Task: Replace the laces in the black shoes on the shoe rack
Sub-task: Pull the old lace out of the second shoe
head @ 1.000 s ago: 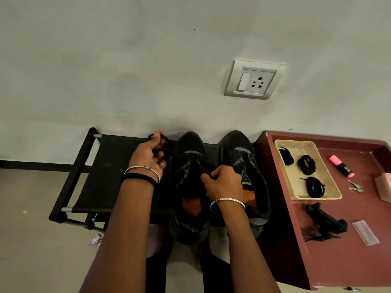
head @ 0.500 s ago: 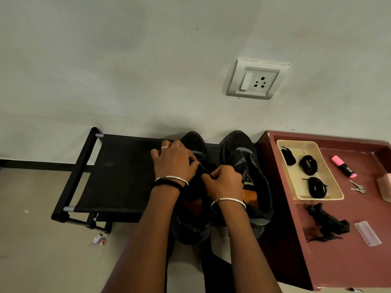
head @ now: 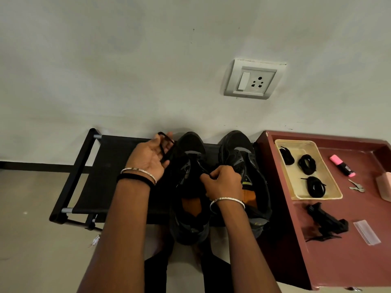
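Your left grip (head: 148,160) curled round the lace (head: 162,148); your right grip (head: 222,182), pinching it at the shoe (head: 191,142), needed steady tension.

lace (head: 163,144) end hidden in right hand (head: 223,182)

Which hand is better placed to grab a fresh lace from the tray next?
Right hand, probably: it pinches the lace at the shoe, on the tray's side, while the left hand grips that lace farther away.
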